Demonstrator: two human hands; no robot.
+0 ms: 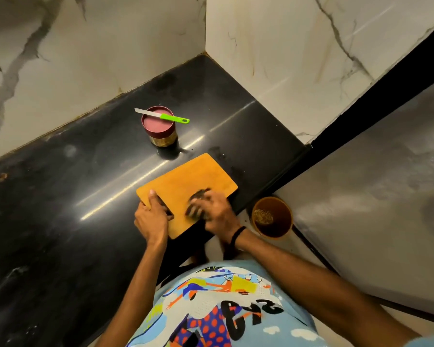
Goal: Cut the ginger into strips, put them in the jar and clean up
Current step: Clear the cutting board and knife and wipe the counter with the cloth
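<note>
Left hand grips cutting board to steady it at worktop front edge near bin; right hand rubs dark cloth, finger curl lost in blur; lidded jar sits behind, knife across lid.

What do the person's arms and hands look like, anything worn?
No gloves on left hand or right hand. Both forearms bare, no sleeves reaching them. A black band circles the right wrist. Right hand is motion-blurred, so rings cannot be judged.
</note>
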